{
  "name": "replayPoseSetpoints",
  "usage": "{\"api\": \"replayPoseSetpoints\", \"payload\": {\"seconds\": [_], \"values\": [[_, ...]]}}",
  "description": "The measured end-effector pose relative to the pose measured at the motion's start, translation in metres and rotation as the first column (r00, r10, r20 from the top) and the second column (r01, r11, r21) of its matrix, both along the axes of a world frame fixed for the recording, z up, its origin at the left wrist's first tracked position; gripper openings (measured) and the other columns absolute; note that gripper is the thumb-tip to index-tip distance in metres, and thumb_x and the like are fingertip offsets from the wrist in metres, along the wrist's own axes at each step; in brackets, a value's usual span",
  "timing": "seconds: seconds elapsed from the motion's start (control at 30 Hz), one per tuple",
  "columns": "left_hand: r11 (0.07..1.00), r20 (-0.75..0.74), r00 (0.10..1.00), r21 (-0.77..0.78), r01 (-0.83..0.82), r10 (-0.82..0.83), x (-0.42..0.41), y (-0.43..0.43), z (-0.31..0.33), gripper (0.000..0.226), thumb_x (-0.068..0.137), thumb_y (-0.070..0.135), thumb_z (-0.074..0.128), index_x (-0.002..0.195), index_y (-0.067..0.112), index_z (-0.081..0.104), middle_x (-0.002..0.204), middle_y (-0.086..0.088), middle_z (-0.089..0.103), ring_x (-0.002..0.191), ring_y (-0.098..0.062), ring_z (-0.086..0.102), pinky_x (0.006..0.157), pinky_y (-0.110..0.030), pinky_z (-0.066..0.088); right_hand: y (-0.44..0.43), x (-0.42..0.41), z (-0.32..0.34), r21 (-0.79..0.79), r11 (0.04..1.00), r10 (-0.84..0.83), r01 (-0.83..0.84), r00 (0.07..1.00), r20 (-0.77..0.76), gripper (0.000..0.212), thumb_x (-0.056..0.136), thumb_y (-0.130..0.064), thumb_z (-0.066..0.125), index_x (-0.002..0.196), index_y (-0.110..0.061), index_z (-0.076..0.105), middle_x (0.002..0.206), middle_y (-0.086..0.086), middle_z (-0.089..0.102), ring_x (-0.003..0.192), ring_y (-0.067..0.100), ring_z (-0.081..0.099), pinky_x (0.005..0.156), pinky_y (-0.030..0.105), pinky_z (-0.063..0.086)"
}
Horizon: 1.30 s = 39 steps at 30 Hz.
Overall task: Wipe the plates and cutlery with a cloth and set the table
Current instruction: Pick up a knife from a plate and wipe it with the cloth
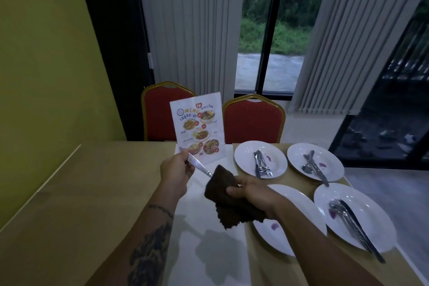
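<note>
From the head view, you are in the wiping step, working on one piece of cutlery. Your left hand (177, 168) is curled round one end of a knife (197, 165) and holds it above the desk (92, 193). Your right hand (249, 189) grips a bunched dark cloth (222, 197), which wraps the knife's other end. Both hands hover over a white mat (209, 251), just in front of a standing menu card (197, 127). To your right, four white plates sit close together. The far left plate (246, 153), the far right plate (329, 155) and the near right plate (376, 220) each carry a small pile of cutlery. The near left plate (271, 239), partly under your right forearm, shows none that I can see. All four show a purple smear, so by my reading most of the job is still ahead. Next, I would draw the cloth along the knife's whole length, keeping the left grip firm so the knife does not slip out. Then lay it on the mat and take another piece from a plate. Two red chairs (254, 121) stand behind the desk.
</note>
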State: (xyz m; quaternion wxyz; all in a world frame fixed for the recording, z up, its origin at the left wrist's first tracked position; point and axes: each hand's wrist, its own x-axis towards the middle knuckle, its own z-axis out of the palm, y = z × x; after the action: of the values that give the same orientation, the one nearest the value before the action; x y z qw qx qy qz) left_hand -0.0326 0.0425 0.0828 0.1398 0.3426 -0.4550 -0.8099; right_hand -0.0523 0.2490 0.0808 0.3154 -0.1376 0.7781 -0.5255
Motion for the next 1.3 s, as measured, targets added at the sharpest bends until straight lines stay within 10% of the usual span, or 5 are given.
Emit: {"api": "replayPoseSetpoints", "payload": {"seconds": [0.2, 0.43, 0.67, 1.3], "values": [[0.969, 0.194, 0.964, -0.126, 0.211, -0.184, 0.02, 0.007, -0.024, 0.028, 0.078, 0.015, 0.069, 0.103, 0.001, 0.071, 0.096, -0.016, 0.072, 0.09, -0.031, 0.069, 0.09, -0.043, 0.057, -0.041, 0.018, -0.024, 0.029, 0.999, 0.019, -0.017, 0.999, -0.043, 0.028, 0.099, -0.02, 0.058, 0.127, -0.015, 0.06, 0.11, 0.01, 0.073, 0.096, 0.026, 0.073, 0.081, 0.035, 0.061], [0.902, 0.257, 0.966, -0.425, 0.079, 0.036, 0.067, -0.06, -0.055, 0.014, 0.09, 0.014, 0.066, 0.085, 0.005, 0.076, 0.071, -0.01, 0.067, 0.064, -0.022, 0.06, 0.069, -0.038, 0.057, -0.056, 0.031, -0.054, 0.215, 0.969, 0.13, -0.123, 0.991, -0.019, 0.024, 0.097, -0.016, 0.059, 0.119, -0.009, 0.063, 0.111, 0.012, 0.07, 0.096, 0.022, 0.069, 0.094, 0.04, 0.055], [0.745, 0.411, 0.905, -0.636, 0.202, 0.106, 0.123, -0.101, -0.107, 0.008, 0.075, 0.015, 0.075, 0.068, 0.018, 0.072, 0.074, 0.0, 0.073, 0.073, -0.017, 0.066, 0.071, -0.028, 0.052, -0.087, 0.05, -0.063, -0.131, 0.965, -0.129, 0.226, 0.847, 0.515, 0.018, 0.104, -0.018, 0.049, 0.114, -0.008, 0.061, 0.11, 0.02, 0.071, 0.098, 0.037, 0.069, 0.077, 0.044, 0.055], [0.611, 0.612, 0.761, -0.692, 0.384, 0.216, 0.177, -0.146, -0.168, 0.009, 0.071, 0.017, 0.069, 0.073, 0.021, 0.076, 0.076, -0.006, 0.074, 0.075, -0.03, 0.07, 0.068, -0.03, 0.057, -0.079, 0.055, -0.1, 0.083, 0.973, -0.232, 0.217, 0.917, 0.323, 0.025, 0.1, -0.014, 0.054, 0.124, -0.008, 0.059, 0.108, 0.023, 0.07, 0.092, 0.041, 0.071, 0.061, 0.039, 0.057]]}}
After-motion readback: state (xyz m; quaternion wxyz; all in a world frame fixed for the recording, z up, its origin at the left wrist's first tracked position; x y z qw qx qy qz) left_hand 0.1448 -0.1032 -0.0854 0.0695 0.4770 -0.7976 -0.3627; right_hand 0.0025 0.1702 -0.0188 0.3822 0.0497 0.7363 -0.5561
